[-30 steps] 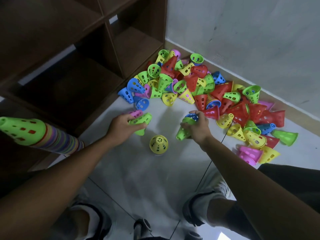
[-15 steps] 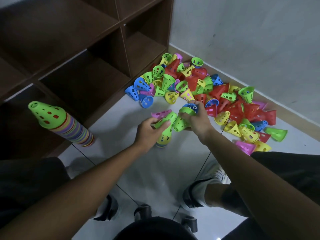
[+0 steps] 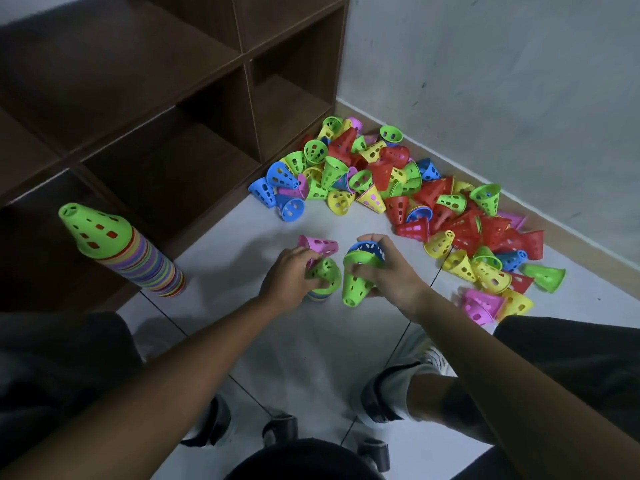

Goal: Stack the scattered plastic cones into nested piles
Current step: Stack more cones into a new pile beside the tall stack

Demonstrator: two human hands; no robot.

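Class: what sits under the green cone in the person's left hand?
Under the green cone held by the left hand, striped rims of a small nested pile show; fingers hide the rest.

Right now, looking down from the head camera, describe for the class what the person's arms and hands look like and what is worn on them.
Both forearms are bare from the frame's lower edge to the wrists; no sleeves, gloves, watch or bands show. The left hand and right hand are bare too; any rings are too small to tell.

Pale tiled floor (image 3: 311,348) with dark grout lines. Directly on it: a sprawling heap of perforated plastic cones (image 3: 408,199) along the wall, a tall nested pile (image 3: 138,261) beside the shelf, possibly a short stack (image 3: 318,295) between.
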